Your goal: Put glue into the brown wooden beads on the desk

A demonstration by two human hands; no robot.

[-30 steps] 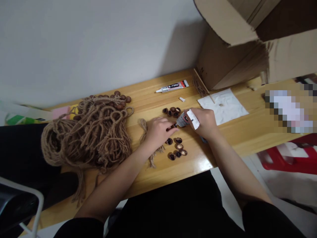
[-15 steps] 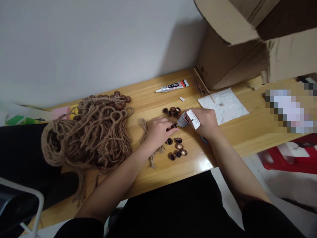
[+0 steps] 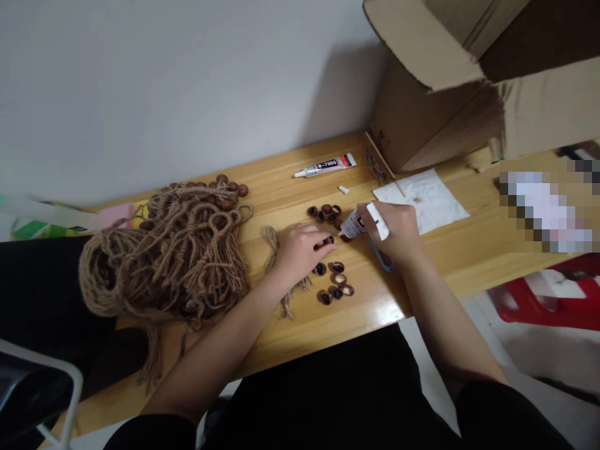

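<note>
Two bare hands are close together to the left of a flat, wrinkled white sheet [image 3: 445,209]. The right hand [image 3: 396,228], just left of that sheet, is wrapped round a silver-grey glue tube with a dark label [image 3: 350,226]; its nozzle slants down and away from the sheet, and its flat white end shows against the hand. The left hand [image 3: 300,250], farther left of the sheet, pinches a small, dark brown, hollow shell piece [image 3: 330,240] between thumb and fingers. The nozzle tip is close to this piece; whether they touch cannot be told.

The tube is probably light and soft-walled, denting under slight pressure, so a gentle hold round its middle, clear of the nozzle, seems best. The shell piece looks light but stiff, perhaps brittle, and its smooth curved outside could slip or roll. It would be safest held across its outer sides, with fingertips out of the hollow.

More dark brown shell halves [image 3: 338,280] lie left of the sheet and nearer the person. A second silver tube labelled B-7000 [image 3: 328,165] lies left of the sheet and farther back, its body easy to reach.
</note>
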